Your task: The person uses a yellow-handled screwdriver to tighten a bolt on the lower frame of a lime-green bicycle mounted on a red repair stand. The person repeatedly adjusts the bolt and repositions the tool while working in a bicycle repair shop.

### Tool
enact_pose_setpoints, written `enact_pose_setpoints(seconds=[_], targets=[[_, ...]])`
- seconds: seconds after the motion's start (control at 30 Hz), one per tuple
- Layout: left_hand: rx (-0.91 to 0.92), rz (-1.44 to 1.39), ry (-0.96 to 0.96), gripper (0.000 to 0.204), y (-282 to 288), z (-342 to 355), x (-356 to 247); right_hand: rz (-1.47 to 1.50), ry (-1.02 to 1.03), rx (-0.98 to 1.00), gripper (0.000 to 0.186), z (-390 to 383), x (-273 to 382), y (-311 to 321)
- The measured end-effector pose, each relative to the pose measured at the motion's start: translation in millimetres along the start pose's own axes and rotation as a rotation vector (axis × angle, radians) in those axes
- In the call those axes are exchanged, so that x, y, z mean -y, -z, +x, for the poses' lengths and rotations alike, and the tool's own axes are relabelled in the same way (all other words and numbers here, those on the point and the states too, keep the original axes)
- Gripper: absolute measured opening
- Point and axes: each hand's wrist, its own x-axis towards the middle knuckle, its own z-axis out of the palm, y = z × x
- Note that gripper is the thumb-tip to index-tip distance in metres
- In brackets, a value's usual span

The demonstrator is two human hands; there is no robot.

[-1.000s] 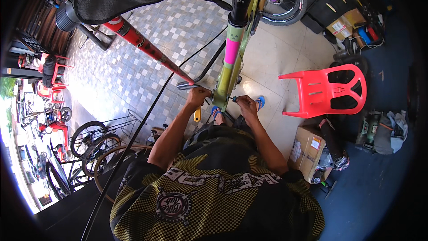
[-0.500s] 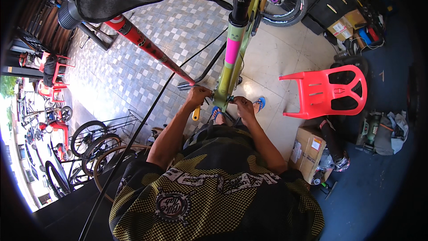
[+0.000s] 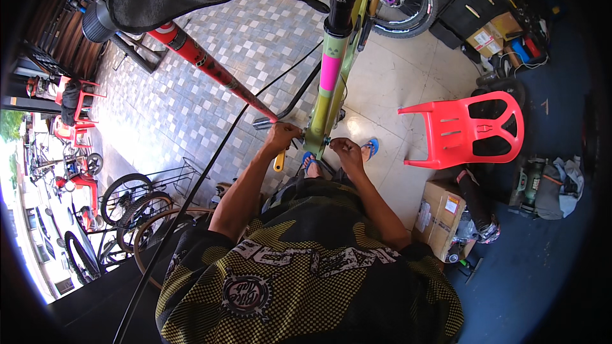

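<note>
Right hand (image 3: 346,153): fingers curled in narrow beside small blue part (image 3: 327,141) on bike frame's (image 3: 323,114) right side; can't tell if gripping. Left hand (image 3: 284,137): fingers bunched at frame's left side; contents hidden, can't tell. Yellow handle (image 3: 279,161) just below it, can't tell if held. Frame is front and centre, its near end between the hands. Frame likely stiff, fairly light, smooth paint maybe slippery; best hold probably around the tube near the pink band. Blue part looks small, hard, easy to drop; fingertip pinch. Beyond: red pole (image 3: 204,64) to the left limits left-arm room; dark cloth (image 3: 191,0) hides far end. Red chair (image 3: 440,129) and cardboard box (image 3: 440,216) well right, out of the way.
</note>
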Motion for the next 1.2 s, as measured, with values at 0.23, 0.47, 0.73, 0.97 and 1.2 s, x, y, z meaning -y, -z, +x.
enact_pose_setpoints(seconds=[0.23,0.47,0.73,0.97,1.2], targets=[[-0.007,-0.007,0.0,0.021,-1.9,-1.1,-2.3,-0.211,0.053,-0.021,0.015,0.6,10.2,1.2],[-0.006,-0.026,0.005,0.022,-2.4,-1.9,-2.1,-0.348,0.129,-0.019,0.018,-0.5,24.8,-0.2],[0.001,-0.073,0.006,0.025,-3.9,-2.2,0.6,-0.549,0.191,-0.019,0.02,4.5,25.5,-0.3],[0.007,-0.09,0.004,0.025,-3.3,-1.7,3.1,-0.519,0.169,0.074,0.021,11.9,23.7,7.1],[-0.004,-0.09,0.005,0.026,-4.0,-2.6,1.9,-0.63,0.181,0.065,0.022,11.1,30.2,7.1]])
